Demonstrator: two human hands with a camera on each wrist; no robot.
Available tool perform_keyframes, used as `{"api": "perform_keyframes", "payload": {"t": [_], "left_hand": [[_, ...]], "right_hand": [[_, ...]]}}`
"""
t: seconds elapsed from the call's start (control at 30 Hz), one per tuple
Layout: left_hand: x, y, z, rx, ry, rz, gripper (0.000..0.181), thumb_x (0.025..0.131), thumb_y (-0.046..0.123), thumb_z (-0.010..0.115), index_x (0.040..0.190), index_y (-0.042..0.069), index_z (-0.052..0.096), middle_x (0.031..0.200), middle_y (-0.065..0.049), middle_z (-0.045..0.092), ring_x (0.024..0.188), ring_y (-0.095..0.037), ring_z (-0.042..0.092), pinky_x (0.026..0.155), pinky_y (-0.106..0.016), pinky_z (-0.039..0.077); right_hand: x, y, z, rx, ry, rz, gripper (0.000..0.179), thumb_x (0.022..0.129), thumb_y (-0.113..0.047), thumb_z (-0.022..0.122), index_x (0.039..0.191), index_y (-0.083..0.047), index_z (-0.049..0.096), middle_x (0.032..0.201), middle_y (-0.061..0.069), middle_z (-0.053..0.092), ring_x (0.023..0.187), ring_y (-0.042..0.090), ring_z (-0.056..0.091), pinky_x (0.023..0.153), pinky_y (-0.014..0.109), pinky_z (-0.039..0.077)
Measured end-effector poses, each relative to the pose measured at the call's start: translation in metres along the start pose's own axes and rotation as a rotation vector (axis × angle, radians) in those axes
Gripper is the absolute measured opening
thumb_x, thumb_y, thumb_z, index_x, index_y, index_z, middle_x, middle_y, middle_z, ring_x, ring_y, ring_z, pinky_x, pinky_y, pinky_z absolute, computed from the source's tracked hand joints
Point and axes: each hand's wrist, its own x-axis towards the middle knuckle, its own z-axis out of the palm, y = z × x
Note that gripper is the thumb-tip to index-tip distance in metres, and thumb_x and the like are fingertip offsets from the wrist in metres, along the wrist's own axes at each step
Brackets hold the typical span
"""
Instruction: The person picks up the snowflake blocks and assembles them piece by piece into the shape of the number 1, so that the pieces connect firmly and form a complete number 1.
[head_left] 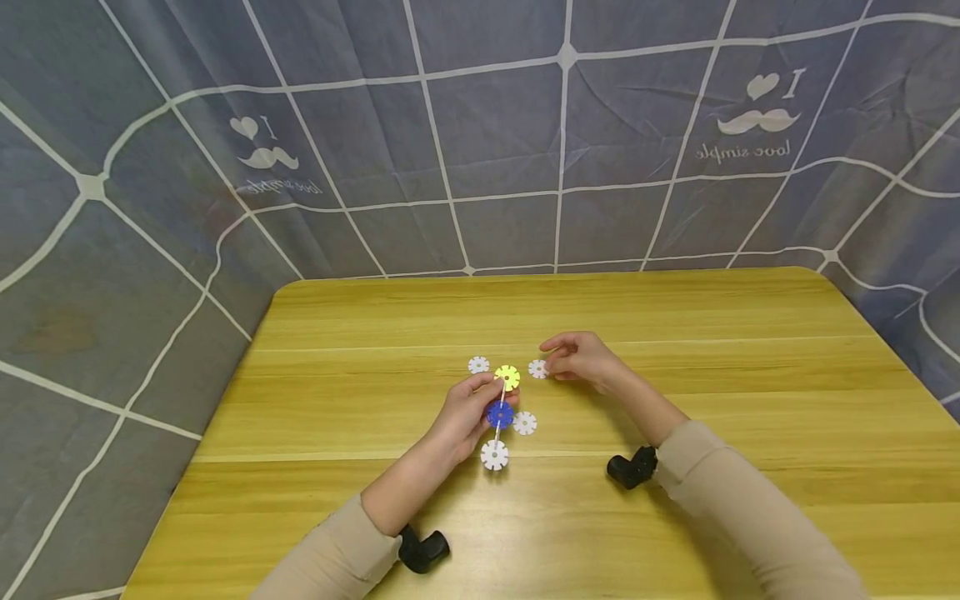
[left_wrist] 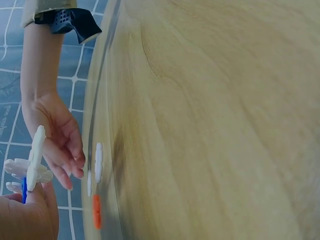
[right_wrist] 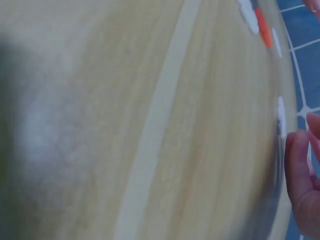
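Observation:
In the head view my left hand (head_left: 459,417) holds a joined piece of notched plastic discs, often called snowflake discs. It has a yellow disc (head_left: 507,377) at the far end, a blue disc (head_left: 500,414) in the middle and a white disc (head_left: 494,456) at the near end, linked by white discs seen edge-on. My right hand (head_left: 587,360) is over the table, fingers loosely bent and holding nothing, its fingertips right at a loose white disc (head_left: 537,368). An orange disc (left_wrist: 97,212) lies on the table in the left wrist view; in the head view it is hidden.
Two more loose white discs lie on the wooden table (head_left: 750,375), one (head_left: 478,364) beyond my left hand and another (head_left: 525,423) beside the blue disc. Black wrist cameras sit under both sleeves. A grey-blue curtain (head_left: 502,150) with white lines hangs behind the table.

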Motion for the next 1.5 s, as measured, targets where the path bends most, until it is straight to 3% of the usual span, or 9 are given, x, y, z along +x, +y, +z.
{"api": "perform_keyframes", "payload": {"t": [0.2, 0.4, 0.57, 0.7, 0.93, 1.03, 1.2, 1.5], "left_hand": [[-0.003, -0.001, -0.002, -0.011, -0.012, -0.011, 0.018, 0.097, 0.005, 0.047, 0.109, -0.008, 0.053, 0.092, -0.013, 0.064, 0.08, -0.013, 0.065, 0.077, -0.025, 0.054], [-0.005, -0.001, -0.004, -0.015, -0.019, -0.016, 0.017, 0.097, 0.005, 0.046, 0.108, -0.007, 0.054, 0.091, -0.012, 0.063, 0.079, -0.013, 0.065, 0.076, -0.025, 0.055], [-0.007, -0.002, -0.005, -0.012, -0.024, -0.017, 0.018, 0.097, 0.004, 0.046, 0.108, -0.008, 0.053, 0.09, -0.012, 0.063, 0.078, -0.012, 0.064, 0.075, -0.025, 0.055], [-0.007, -0.002, -0.005, -0.012, -0.023, -0.018, 0.018, 0.097, 0.004, 0.046, 0.108, -0.008, 0.053, 0.09, -0.012, 0.062, 0.077, -0.012, 0.064, 0.074, -0.024, 0.055], [-0.007, -0.003, -0.006, -0.021, -0.026, -0.018, 0.017, 0.097, 0.003, 0.046, 0.107, -0.008, 0.053, 0.088, -0.011, 0.062, 0.076, -0.012, 0.064, 0.072, -0.023, 0.055], [-0.007, -0.003, -0.006, -0.022, -0.022, -0.021, 0.017, 0.097, 0.003, 0.045, 0.108, -0.009, 0.053, 0.087, -0.011, 0.062, 0.075, -0.011, 0.064, 0.072, -0.022, 0.055], [-0.005, -0.003, -0.004, -0.028, -0.016, -0.02, 0.017, 0.097, 0.003, 0.045, 0.107, -0.008, 0.053, 0.088, -0.012, 0.062, 0.075, -0.012, 0.064, 0.073, -0.023, 0.055], [-0.002, -0.004, -0.002, -0.03, -0.009, -0.017, 0.014, 0.097, 0.003, 0.046, 0.103, -0.007, 0.054, 0.086, -0.011, 0.062, 0.075, -0.013, 0.064, 0.073, -0.023, 0.055]], "right_hand": [[0.002, 0.002, 0.008, -0.109, 0.059, -0.017, 0.038, 0.075, 0.011, 0.068, 0.112, 0.012, 0.057, 0.08, 0.009, 0.055, 0.064, 0.011, 0.055, 0.058, 0.02, 0.052], [0.0, 0.001, 0.019, -0.302, 0.11, -0.062, 0.033, 0.071, 0.0, 0.079, 0.099, 0.006, 0.063, 0.067, 0.004, 0.047, 0.052, 0.011, 0.045, 0.048, 0.02, 0.04], [-0.002, -0.001, 0.026, -0.436, 0.139, -0.06, 0.029, 0.07, -0.008, 0.082, 0.091, 0.001, 0.064, 0.061, 0.003, 0.046, 0.051, 0.013, 0.042, 0.048, 0.023, 0.036], [-0.002, -0.003, 0.027, -0.469, 0.138, -0.051, 0.029, 0.068, -0.008, 0.083, 0.088, 0.0, 0.063, 0.064, 0.003, 0.047, 0.057, 0.014, 0.042, 0.051, 0.024, 0.037], [-0.001, -0.002, 0.024, -0.346, 0.077, -0.035, 0.02, 0.071, 0.005, 0.076, 0.084, 0.004, 0.06, 0.065, 0.005, 0.051, 0.055, 0.012, 0.047, 0.05, 0.02, 0.045], [-0.001, 0.0, 0.022, -0.291, 0.035, -0.029, 0.018, 0.075, 0.008, 0.071, 0.09, 0.007, 0.061, 0.065, 0.004, 0.051, 0.056, 0.011, 0.048, 0.051, 0.02, 0.046], [-0.001, -0.001, 0.018, -0.249, -0.009, -0.025, 0.022, 0.079, 0.01, 0.066, 0.101, 0.011, 0.064, 0.066, 0.005, 0.056, 0.057, 0.011, 0.051, 0.053, 0.022, 0.049], [-0.006, -0.007, 0.013, -0.136, -0.051, -0.047, 0.02, 0.088, 0.007, 0.056, 0.107, 0.012, 0.061, 0.071, 0.006, 0.058, 0.061, 0.014, 0.057, 0.059, 0.026, 0.054]]}}
